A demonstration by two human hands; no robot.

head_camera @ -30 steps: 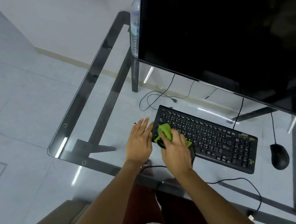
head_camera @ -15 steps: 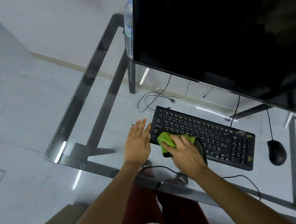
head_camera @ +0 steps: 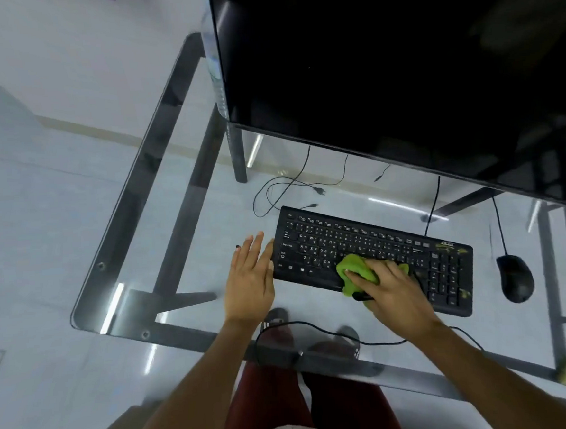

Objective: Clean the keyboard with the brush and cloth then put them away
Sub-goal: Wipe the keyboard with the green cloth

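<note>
A black keyboard (head_camera: 370, 238) lies on the glass desk (head_camera: 173, 202), slanting from upper left to lower right. My right hand (head_camera: 390, 290) presses a bunched green cloth (head_camera: 354, 271) onto the keys at the keyboard's near middle. A dark object pokes out under that hand; what it is I cannot tell. My left hand (head_camera: 251, 280) lies flat on the glass with fingers spread, its fingertips against the keyboard's left end. No brush is clearly in view.
A large black monitor (head_camera: 399, 72) stands behind the keyboard. A black mouse (head_camera: 515, 281) sits to the right, its cable running back. A clear bottle (head_camera: 214, 71) stands at the monitor's left edge. Cables cross the desk's near edge and behind the keyboard.
My right hand has slid the green cloth rightward along the keyboard, from its left end to the middle. My left hand has stayed at the keyboard's left end.
</note>
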